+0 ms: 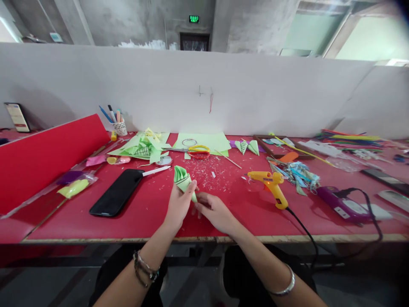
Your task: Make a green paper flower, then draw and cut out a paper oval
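Note:
A green paper cone (182,179) with pleated paper at its top and dark lines on its side leans in my left hand (180,204), whose thumb and fingers are wrapped round it. Close to the cone's pointed lower end is my right hand (213,209), its fingers curved and apart; I see nothing held in it. Small paper scraps (213,174) lie on the red table (230,213) beyond both hands. Scissors (198,150) with yellow and red handles rest farther back. Two more green cones (253,147) lie behind, right of the scissors.
A black phone (117,192) lies on the left, before green paper pieces (140,147) and a pen cup (120,127). To the right are a yellow glue gun (270,183) with its cord, fabric scraps (300,174) and a purple device (341,204). A white partition (159,89) stands behind.

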A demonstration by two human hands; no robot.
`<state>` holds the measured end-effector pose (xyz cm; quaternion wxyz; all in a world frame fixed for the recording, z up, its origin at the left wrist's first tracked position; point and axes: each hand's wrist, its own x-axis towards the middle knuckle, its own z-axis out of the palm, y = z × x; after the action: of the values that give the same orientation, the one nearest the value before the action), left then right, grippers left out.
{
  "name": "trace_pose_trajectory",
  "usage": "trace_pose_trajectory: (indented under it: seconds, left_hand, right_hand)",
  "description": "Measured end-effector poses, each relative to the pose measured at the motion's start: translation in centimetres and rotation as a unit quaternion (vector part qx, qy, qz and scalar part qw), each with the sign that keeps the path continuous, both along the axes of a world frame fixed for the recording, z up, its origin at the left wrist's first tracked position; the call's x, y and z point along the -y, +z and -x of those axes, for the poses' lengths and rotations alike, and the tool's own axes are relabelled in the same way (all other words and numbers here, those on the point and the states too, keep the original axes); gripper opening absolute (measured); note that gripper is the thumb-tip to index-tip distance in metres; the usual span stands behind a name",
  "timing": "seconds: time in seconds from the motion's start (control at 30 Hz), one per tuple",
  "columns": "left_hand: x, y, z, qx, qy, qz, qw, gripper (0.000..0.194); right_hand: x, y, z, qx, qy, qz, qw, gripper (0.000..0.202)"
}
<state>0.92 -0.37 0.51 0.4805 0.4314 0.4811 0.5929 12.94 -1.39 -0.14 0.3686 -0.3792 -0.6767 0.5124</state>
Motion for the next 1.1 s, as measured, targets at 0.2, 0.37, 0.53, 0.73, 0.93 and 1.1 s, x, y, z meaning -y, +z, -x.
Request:
trace_pose_trajectory:
  seconds: [0.2,0.37,0.53,0.73,0.93,1.1]
  left_hand:
    - [0.4,-0.2,-0.2,-0.036,-0.058,0.009,0.998,0.033]
    - [0.7,0.4,-0.4,-0.069,-0.148,-0.022,0.986,0.028]
    - [0.7,0.5,0.0,-0.096,-0.149,-0.043,0.983,0.025]
    - [0.7,0.5,0.4,-0.062,-0.190,-0.048,0.979,0.031]
    - [0.1,0.9,0.8,-0.132,-0.092,-0.094,0.983,0.022]
    - [-0.5,0.0,0.9,-0.316,-0.091,-0.159,0.931,0.021]
  right_hand:
    - [-0.2,-0.6,-0.4,-0.032,0.046,0.047,0.997,0.016]
    - [-0.3,-1.2,-1.1,-0.055,0.077,0.066,0.993,0.028]
    - [-0.2,-1.5,-1.2,-0.048,0.084,0.052,0.994,0.030]
    - [0.2,-1.3,-0.9,-0.011,0.090,0.024,0.996,0.025]
    - [-0.3,-0.7,-1.1,-0.017,-0.121,-0.056,0.991,0.014]
    - [-0.6,-0.2,-1.7,-0.141,-0.226,-0.177,0.948,0.035]
